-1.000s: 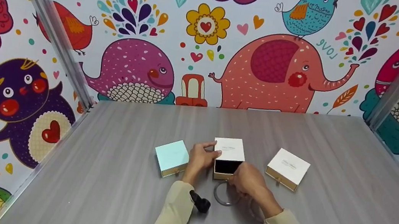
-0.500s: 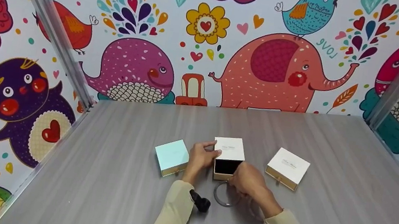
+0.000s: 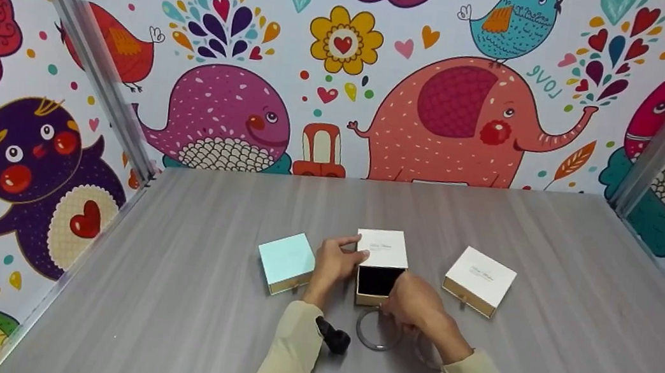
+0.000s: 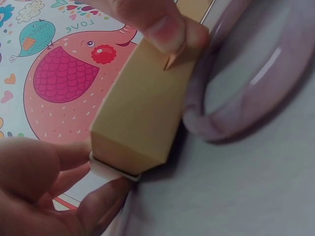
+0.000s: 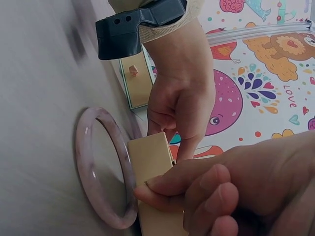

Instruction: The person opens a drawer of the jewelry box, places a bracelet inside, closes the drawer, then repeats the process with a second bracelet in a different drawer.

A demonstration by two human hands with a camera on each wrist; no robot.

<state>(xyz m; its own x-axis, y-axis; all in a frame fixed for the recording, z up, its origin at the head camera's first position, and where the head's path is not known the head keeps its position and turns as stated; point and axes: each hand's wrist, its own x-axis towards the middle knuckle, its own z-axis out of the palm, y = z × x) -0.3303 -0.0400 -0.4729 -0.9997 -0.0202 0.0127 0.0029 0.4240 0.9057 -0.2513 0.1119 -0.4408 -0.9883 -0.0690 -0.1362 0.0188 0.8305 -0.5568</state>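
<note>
A white gift box sleeve (image 3: 385, 249) stands mid-table, its gold drawer (image 3: 370, 300) partly slid out toward me and showing a black inside. My left hand (image 3: 335, 265) grips the sleeve at its left side, thumb and fingers either side of it in the left wrist view. Between thumb and forefinger, my right hand (image 3: 420, 304) pinches the small pull tab (image 4: 173, 60) on the drawer front. A pale purple, marbled bangle (image 5: 84, 162) lies flat on the table, right in front of the drawer. Another bangle (image 3: 418, 352) is partly hidden under my right wrist.
To the left sits a light turquoise drawer box (image 3: 286, 261), closed, close to my left hand. A closed white drawer box (image 3: 481, 277) is at the right. The grey wood-grain table (image 3: 177, 294) ends at a wall with cartoon animals (image 3: 456, 126).
The gold drawer has slid a little farther out toward me, my right hand moving with it. The bangle in front has shifted slightly nearer. My left hand stays put on the sleeve.
</note>
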